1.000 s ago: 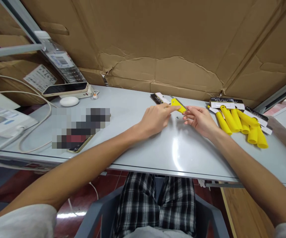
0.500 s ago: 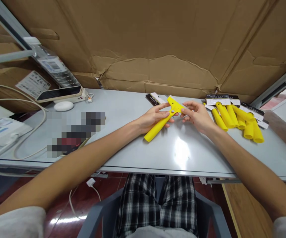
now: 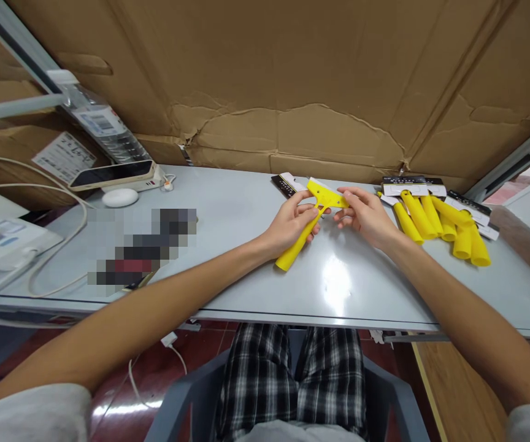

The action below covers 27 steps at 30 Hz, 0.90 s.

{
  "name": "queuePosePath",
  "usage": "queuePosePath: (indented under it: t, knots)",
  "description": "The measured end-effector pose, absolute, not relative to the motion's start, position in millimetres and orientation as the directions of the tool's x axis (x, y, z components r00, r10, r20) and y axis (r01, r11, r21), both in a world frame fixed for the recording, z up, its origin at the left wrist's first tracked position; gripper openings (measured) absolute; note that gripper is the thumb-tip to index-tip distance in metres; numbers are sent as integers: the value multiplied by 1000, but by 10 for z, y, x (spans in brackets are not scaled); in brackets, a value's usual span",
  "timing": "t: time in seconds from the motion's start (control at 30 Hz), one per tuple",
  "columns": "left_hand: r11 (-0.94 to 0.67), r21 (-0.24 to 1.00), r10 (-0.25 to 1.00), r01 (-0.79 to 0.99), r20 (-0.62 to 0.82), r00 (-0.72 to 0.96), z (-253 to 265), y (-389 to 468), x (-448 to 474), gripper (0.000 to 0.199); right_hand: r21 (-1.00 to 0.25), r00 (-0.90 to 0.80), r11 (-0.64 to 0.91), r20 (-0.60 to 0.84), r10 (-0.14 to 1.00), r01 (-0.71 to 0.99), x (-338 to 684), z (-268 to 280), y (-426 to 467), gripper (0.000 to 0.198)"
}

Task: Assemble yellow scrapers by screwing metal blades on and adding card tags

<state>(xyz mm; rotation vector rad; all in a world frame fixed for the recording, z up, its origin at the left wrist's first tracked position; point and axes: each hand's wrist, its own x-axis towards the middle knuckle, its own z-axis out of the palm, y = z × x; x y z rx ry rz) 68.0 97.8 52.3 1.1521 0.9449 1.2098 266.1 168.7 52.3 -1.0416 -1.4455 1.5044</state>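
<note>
A yellow scraper (image 3: 292,247) with a tubular handle and a wide, flat head is held between my hands above the table. My left hand (image 3: 288,227) is closed round the upper handle, close to the head. With its thumb and fingers, my right hand (image 3: 361,212) pinches the right end of the head. A pale strip shows along the head's far edge. Partly behind my left hand lies a black-and-white packaging card (image 3: 288,183). To the right sits a group of several yellow scrapers (image 3: 424,218) with black-and-white header cards (image 3: 403,184), their handles pointing toward me.
At the left are a phone (image 3: 111,175) leaning on a white power strip, an oval white object (image 3: 120,197), a plastic bottle (image 3: 102,120) and white cables (image 3: 83,215). A blurred-out item (image 3: 145,248) lies nearer. A cardboard sheet (image 3: 292,80) walls the table's back.
The scraper's handle end has swung slightly right and toward me, and its head has turned to lie more level. My left hand has shifted a little with it; my right hand keeps its pinch.
</note>
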Motion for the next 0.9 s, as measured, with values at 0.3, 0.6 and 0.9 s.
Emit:
queuePosePath:
  t: [0.3,0.6,0.9]
  knots:
    - [11,954,988,-298,-56,-142,506,1060,695,27,-486,-461,527,259,849,697,2699,295,1789,34]
    - [-9,944,988,-329,-41,-146,517,1036,733,30,-296,-525,541,139,840,787,2561,344,1726,42]
    - [37,932,984,-361,-97,-150,496,1054,736,28,-377,-488,474,64,870,796,2589,456,1708,25]
